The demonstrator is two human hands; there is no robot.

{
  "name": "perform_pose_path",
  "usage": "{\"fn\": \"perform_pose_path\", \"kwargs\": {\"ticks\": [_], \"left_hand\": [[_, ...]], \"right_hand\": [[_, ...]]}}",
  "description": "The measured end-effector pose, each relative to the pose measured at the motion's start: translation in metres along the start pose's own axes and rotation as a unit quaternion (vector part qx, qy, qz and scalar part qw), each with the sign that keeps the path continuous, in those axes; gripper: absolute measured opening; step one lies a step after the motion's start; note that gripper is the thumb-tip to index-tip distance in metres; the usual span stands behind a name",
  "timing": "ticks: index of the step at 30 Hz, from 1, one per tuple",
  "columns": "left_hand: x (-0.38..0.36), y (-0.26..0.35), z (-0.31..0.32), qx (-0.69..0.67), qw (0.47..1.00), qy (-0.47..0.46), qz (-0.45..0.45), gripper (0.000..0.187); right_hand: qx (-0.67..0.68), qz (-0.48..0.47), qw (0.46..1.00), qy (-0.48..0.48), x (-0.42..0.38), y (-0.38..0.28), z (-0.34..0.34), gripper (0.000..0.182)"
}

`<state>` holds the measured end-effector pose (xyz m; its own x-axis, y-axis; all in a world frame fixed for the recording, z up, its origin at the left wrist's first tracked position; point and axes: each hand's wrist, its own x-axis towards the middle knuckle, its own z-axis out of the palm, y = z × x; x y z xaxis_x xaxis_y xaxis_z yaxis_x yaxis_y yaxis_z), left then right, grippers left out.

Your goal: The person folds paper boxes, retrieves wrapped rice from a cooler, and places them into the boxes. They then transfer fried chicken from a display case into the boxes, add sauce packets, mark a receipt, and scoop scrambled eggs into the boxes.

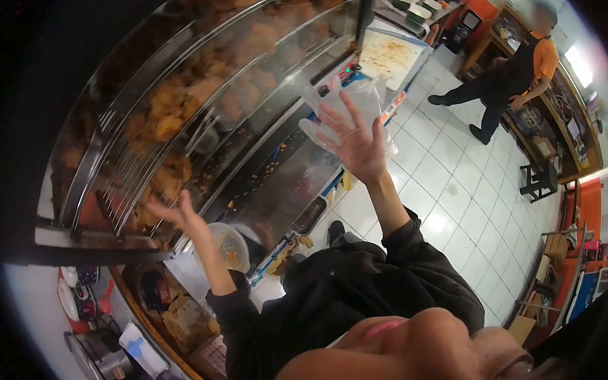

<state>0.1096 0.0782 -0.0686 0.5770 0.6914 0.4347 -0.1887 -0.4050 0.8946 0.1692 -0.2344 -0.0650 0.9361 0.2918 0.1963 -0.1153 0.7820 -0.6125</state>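
Note:
My right hand (358, 142) is raised palm up with its fingers spread, over a clear plastic bag (383, 87) that shows behind and around the fingers. My left hand (179, 213) reaches toward the lower edge of a glass-fronted food cabinet, its thumb and fingers apart. Fried chicken pieces (170, 104) lie on metal racks inside this cabinet. Close beside my left wrist stands a translucent round tub (230, 246) with crumbs in it. Between my hands runs a dark metal counter surface (283, 167) scattered with crumbs.
A crumb-strewn white cutting board (390, 56) lies beyond my right hand. A person (524, 65) in an orange shirt and dark apron stands on the tiled floor to the right, near wooden shelves and a black stool (539, 180). A silver pot (112, 367) sits at lower left.

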Motion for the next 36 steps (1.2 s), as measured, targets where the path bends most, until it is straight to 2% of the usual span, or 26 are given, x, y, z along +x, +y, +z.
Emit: {"fn": "perform_pose_path", "kwargs": {"ticks": [2, 3, 5, 6, 7, 8, 9, 10, 11, 12, 14, 16, 18, 19, 20, 21, 23, 24, 25, 26, 28, 30, 32, 34, 35, 36], "left_hand": [[-0.009, 0.006, -0.013, 0.02, 0.994, -0.111, 0.0, 0.09], [-0.014, 0.012, -0.02, 0.035, 0.986, -0.161, 0.004, 0.089], [-0.038, 0.041, -0.032, 0.107, 0.973, -0.173, 0.11, 0.089], [-0.062, -0.01, -0.037, 0.031, 0.973, -0.224, 0.039, 0.09], [-0.087, -0.062, -0.041, -0.045, 0.96, -0.273, -0.032, 0.091], [-0.091, -0.016, -0.044, -0.024, 0.957, -0.26, 0.13, 0.089], [-0.095, 0.03, -0.041, -0.001, 0.926, -0.243, 0.289, 0.088], [-0.1, 0.021, -0.042, -0.023, 0.92, -0.244, 0.304, 0.079], [-0.104, 0.014, -0.045, -0.043, 0.915, -0.245, 0.319, 0.07], [-0.107, 0.011, -0.047, -0.032, 0.917, -0.241, 0.315, 0.07], [-0.106, 0.011, -0.05, -0.146, 0.932, -0.238, 0.231, 0.04], [-0.092, 0.018, -0.058, -0.04, 0.927, -0.2, 0.315, 0.021], [-0.085, 0.019, -0.069, 0.004, 0.928, -0.18, 0.325, 0.018], [-0.082, 0.019, -0.074, 0.026, 0.922, -0.186, 0.339, 0.016], [-0.079, 0.02, -0.078, 0.041, 0.924, -0.179, 0.335, 0.016], [-0.077, 0.022, -0.082, 0.061, 0.907, -0.16, 0.386, 0.015], [-0.076, 0.019, -0.087, 0.112, 0.87, -0.131, 0.462, 0.011], [-0.076, 0.016, -0.088, 0.115, 0.871, -0.131, 0.46, 0.011], [-0.075, 0.013, -0.088, 0.132, 0.863, -0.15, 0.464, 0.012], [-0.076, 0.01, -0.089, 0.148, 0.856, -0.168, 0.466, 0.013], [-0.08, 0.005, -0.092, 0.143, 0.842, -0.195, 0.483, 0.014], [-0.083, 0.002, -0.093, 0.143, 0.827, -0.218, 0.498, 0.016], [-0.085, 0.002, -0.095, 0.161, 0.804, -0.293, 0.491, 0.015], [-0.087, -0.002, -0.095, 0.169, 0.82, -0.273, 0.475, 0.015], [-0.091, -0.007, -0.089, 0.13, 0.827, -0.288, 0.465, 0.015], [-0.096, -0.013, -0.085, 0.088, 0.832, -0.302, 0.456, 0.015]], "right_hand": [[-0.184, -0.084, 0.979, -0.007, -0.002, 0.019, 0.027, 0.09], [-0.192, -0.077, 0.978, -0.03, -0.004, 0.027, 0.037, 0.101], [-0.231, -0.104, 0.963, -0.092, -0.009, 0.05, 0.065, 0.095], [-0.268, -0.139, 0.942, -0.144, -0.013, 0.065, 0.08, 0.09], [-0.206, -0.14, 0.958, -0.144, -0.02, 0.084, 0.098, 0.089], [-0.202, -0.131, 0.959, -0.148, -0.026, 0.101, 0.108, 0.089], [-0.178, -0.118, 0.966, -0.147, -0.032, 0.117, 0.117, 0.087], [-0.154, -0.106, 0.971, -0.145, -0.038, 0.13, 0.123, 0.086], [-0.156, -0.112, 0.977, -0.097, -0.043, 0.145, 0.127, 0.077], [-0.148, -0.103, 0.978, -0.101, -0.047, 0.152, 0.13, 0.077], [-0.244, -0.04, 0.969, -0.009, -0.051, 0.159, 0.131, 0.084], [-0.122, -0.018, 0.992, 0.019, -0.055, 0.161, 0.142, 0.071], [-0.222, -0.106, 0.968, -0.05, -0.052, 0.175, 0.125, 0.056], [-0.213, -0.092, 0.971, -0.065, -0.051, 0.172, 0.126, 0.056], [-0.518, -0.118, 0.839, -0.118, -0.052, 0.165, 0.13, 0.053], [-0.764, -0.138, 0.611, -0.157, -0.053, 0.165, 0.136, 0.05], [-0.769, -0.138, 0.605, -0.151, -0.062, 0.18, 0.155, 0.052], [-0.78, -0.14, 0.594, -0.139, -0.064, 0.185, 0.16, 0.055], [-0.787, -0.186, 0.565, -0.162, -0.059, 0.187, 0.16, 0.059], [-0.788, -0.185, 0.564, -0.166, -0.058, 0.19, 0.16, 0.059], [-0.859, -0.207, 0.434, -0.177, -0.057, 0.199, 0.16, 0.058], [-0.85, -0.234, 0.436, -0.183, -0.054, 0.211, 0.144, 0.059], [-0.835, -0.263, 0.442, -0.198, -0.052, 0.221, 0.15, 0.061], [-0.886, -0.212, 0.342, -0.228, -0.053, 0.225, 0.175, 0.07], [-0.869, -0.172, 0.393, -0.249, -0.049, 0.229, 0.181, 0.074], [-0.866, -0.172, 0.394, -0.257, -0.042, 0.233, 0.184, 0.074]]}}
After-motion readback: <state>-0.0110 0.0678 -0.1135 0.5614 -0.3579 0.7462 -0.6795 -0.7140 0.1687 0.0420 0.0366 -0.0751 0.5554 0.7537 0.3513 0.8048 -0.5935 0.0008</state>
